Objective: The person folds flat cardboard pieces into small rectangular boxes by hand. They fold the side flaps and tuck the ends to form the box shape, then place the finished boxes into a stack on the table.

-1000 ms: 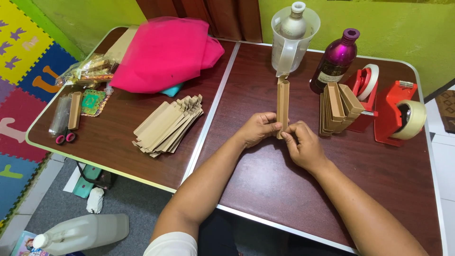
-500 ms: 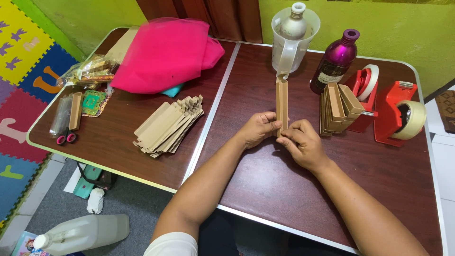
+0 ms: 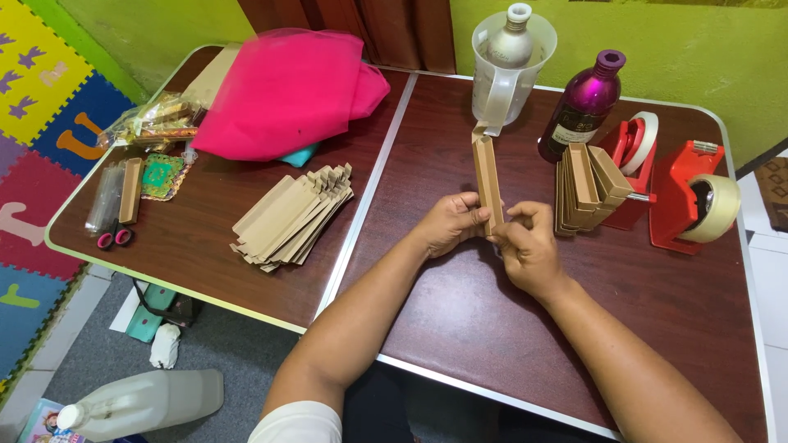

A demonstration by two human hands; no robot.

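Two hands, the left hand (image 3: 447,223) and right hand (image 3: 525,250), pinch the lower end of a slim brown cardboard box (image 3: 487,180) upright above the table (image 3: 460,328); light and easily creased, it seems best gripped along its folded edges.

Plain tan carton (image 3: 487,176), pink cloth (image 3: 283,94)

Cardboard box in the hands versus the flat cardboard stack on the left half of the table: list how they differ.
The cardboard box is folded into a long, narrow tube; the flat stack is unfolded blanks. The box stands on end, gripped low by the left hand and right hand; the stack lies fanned on the table, untouched. The box is single; the stack holds many. Both are plain brown cardboard.
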